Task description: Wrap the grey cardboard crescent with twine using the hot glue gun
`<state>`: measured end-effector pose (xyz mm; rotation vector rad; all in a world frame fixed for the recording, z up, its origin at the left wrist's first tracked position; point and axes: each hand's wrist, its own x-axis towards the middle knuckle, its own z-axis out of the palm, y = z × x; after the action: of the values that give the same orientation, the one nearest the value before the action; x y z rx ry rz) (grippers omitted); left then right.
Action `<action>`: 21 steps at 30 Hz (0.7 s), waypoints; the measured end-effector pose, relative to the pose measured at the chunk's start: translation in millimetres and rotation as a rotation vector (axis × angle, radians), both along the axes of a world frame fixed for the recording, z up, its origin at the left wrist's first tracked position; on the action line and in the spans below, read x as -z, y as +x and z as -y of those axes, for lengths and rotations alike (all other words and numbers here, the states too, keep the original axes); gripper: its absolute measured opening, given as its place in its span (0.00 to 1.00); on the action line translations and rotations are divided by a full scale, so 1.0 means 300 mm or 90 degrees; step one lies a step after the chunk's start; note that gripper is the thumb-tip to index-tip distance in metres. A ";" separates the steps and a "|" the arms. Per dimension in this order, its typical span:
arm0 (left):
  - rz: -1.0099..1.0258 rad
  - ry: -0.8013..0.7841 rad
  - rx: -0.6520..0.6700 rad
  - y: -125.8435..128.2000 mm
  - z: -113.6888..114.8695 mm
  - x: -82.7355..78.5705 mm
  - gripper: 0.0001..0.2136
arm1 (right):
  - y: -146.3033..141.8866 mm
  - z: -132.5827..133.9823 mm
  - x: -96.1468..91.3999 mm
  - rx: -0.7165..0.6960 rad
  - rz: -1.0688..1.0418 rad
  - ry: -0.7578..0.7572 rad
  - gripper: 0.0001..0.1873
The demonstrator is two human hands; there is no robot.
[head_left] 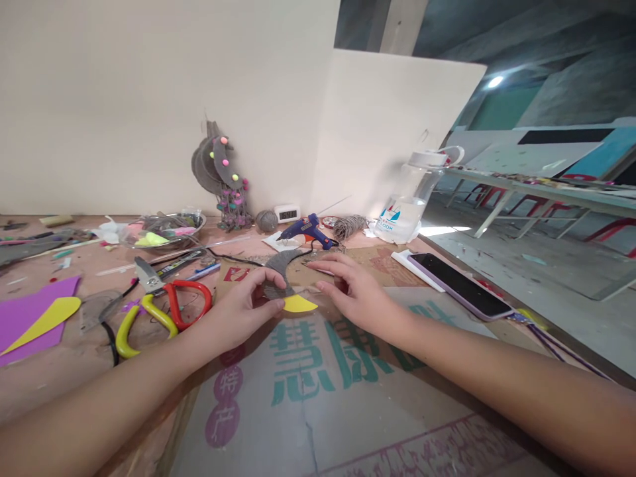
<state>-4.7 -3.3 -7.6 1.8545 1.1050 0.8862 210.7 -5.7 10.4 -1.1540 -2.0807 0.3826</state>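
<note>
My left hand [247,306] pinches a curved grey felt piece [279,270] with a yellow foam tip [298,304], holding it just above the printed cardboard sheet [342,377]. My right hand [350,288] rests beside it on the cardboard, fingers stretched out flat toward the grey piece, holding nothing. A blue glue gun [309,231] lies just beyond both hands.
Scissors with red and yellow handles [161,306] lie left of my left hand. Purple and yellow foam sheets [34,317] are at far left. A phone [464,285] and water bottle [410,205] sit right; a bowl of scraps [159,232] and felt decoration [221,175] stand behind.
</note>
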 end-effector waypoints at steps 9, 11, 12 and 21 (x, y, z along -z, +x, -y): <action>0.041 -0.026 0.062 0.004 -0.005 -0.002 0.08 | -0.037 0.026 0.015 -0.099 -0.117 -0.258 0.09; 0.049 -0.047 0.073 0.003 -0.008 -0.004 0.09 | -0.037 0.021 0.022 -0.121 -0.149 -0.282 0.10; 0.044 -0.056 0.074 0.001 -0.008 -0.006 0.09 | -0.037 0.019 0.025 -0.125 -0.149 -0.288 0.10; 0.048 -0.103 0.106 -0.002 -0.001 -0.012 0.10 | -0.037 0.013 0.026 -0.082 -0.109 -0.271 0.08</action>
<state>-5.4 -2.9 -3.9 1.7375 0.9325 0.7433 199.7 -9.5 2.7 -1.1762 -1.9801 0.9901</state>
